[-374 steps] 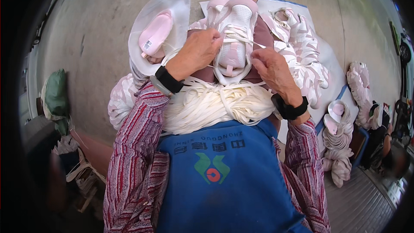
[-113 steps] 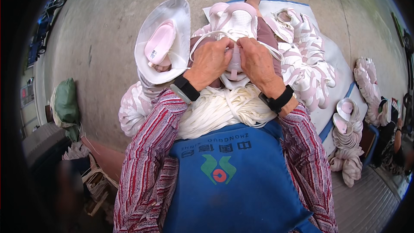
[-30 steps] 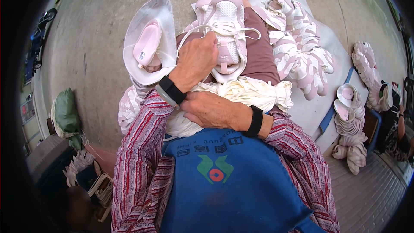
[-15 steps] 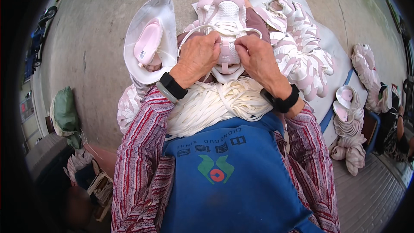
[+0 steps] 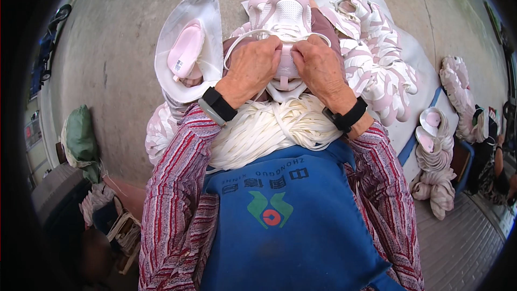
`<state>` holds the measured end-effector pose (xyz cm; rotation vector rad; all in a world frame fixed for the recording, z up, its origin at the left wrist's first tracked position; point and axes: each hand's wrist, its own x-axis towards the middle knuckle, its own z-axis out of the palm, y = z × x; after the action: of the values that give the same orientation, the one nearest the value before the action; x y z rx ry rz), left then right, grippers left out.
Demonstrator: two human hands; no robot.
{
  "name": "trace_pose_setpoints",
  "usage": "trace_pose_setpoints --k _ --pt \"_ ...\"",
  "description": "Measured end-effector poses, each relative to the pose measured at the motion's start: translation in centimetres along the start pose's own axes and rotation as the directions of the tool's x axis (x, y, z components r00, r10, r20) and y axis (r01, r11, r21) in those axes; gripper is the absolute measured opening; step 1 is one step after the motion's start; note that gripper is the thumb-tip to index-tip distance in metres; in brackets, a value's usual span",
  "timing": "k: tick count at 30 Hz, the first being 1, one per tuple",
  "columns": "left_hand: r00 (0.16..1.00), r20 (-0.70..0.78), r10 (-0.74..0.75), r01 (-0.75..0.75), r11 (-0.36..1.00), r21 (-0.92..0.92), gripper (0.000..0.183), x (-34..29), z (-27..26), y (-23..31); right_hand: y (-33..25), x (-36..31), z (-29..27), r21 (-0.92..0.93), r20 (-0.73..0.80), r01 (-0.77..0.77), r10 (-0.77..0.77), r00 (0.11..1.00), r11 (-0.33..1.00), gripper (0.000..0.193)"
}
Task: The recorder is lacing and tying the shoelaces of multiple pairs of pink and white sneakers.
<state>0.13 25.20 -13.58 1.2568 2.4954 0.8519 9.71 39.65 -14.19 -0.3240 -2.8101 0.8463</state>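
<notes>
Lace bundle (image 5: pixel 274 129) separates apron (image 5: pixel 272 248) from shoe (image 5: pixel 289 15) — piled shoes (image 5: pixel 379 67) at right.

Upper centre, the shoe (image 5: pixel 291 9) is white and pale pink, its lace (image 5: pixel 243 36) off-white. Mid-frame, the bundle (image 5: pixel 264 132) is cream. Lower centre, the apron (image 5: pixel 301 253) is blue, its emblem (image 5: pixel 271 217) green and red; sleeves (image 5: pixel 175 194) are striped red, white and purple-grey.

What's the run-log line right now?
left hand, right hand: curled, flanking shoe tongue | hold: unclear | lace bundle: on lap
</notes>
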Motion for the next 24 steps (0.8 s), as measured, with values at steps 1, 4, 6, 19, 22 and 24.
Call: trace_pose_setpoints --k 1,4,6,19,22,24 --pt "1.0 -0.001 0.013 -0.013 1.0 -0.024 0.01 -0.1 -0.2 0.1 0.0 0.0 0.0 -0.001 -0.004 0.005 -0.005 1.0 1.0 0.013" --pt "0.999 0.026 -0.019 0.019 1.0 0.02 0.01 -0.4 -0.7 0.5 -0.1 -0.1 -0.1 -0.019 0.003 0.004 -0.004 1.0 1.0 0.013" --pt "1.0 -0.01 0.012 -0.012 1.0 0.021 0.01 -0.4 -0.5 -0.1 -0.2 -0.1 -0.1 -0.035 0.014 -0.001 0.001 1.0 0.999 0.013" --pt "0.997 -0.072 -0.033 0.027 0.996 -0.085 0.009 -0.7 0.7 0.0 -0.2 -0.3 0.1 -0.064 -0.008 0.01 -0.011 1.0 0.998 0.012" --pt "0.997 -0.075 -0.015 0.013 1.0 -0.023 0.01 -0.7 0.4 0.0 -0.2 -0.3 0.2 -0.06 -0.012 0.022 -0.023 1.0 0.998 0.012" --pt "0.996 -0.093 -0.011 0.01 1.0 -0.012 0.01 -0.5 1.3 -0.2 -0.2 -0.4 0.2 -0.059 -0.016 0.033 -0.034 0.999 0.998 0.013"
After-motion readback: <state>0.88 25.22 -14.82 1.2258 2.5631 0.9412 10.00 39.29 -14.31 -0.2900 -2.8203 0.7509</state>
